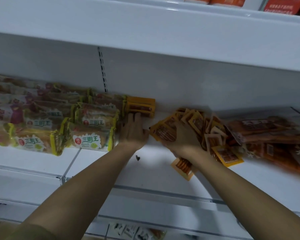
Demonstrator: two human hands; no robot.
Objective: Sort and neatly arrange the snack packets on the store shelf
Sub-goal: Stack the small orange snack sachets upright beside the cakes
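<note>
On a white store shelf (pixel 145 163), the left hand (pixel 134 130) lay flat, fingers straight, steadying a small neat stack of orange snack packets (pixel 140 105) beside tidy bread packs (pixel 92 125). The right hand (pixel 184 141) pinched one packet (pixel 164 131) from the loose pile (pixel 206 129). Most of that pile remained unsorted.

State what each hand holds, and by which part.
Right hand grips a fan of small orange packets around their middle. Left hand holds nothing; its straight fingers press the neat orange stack.
</note>
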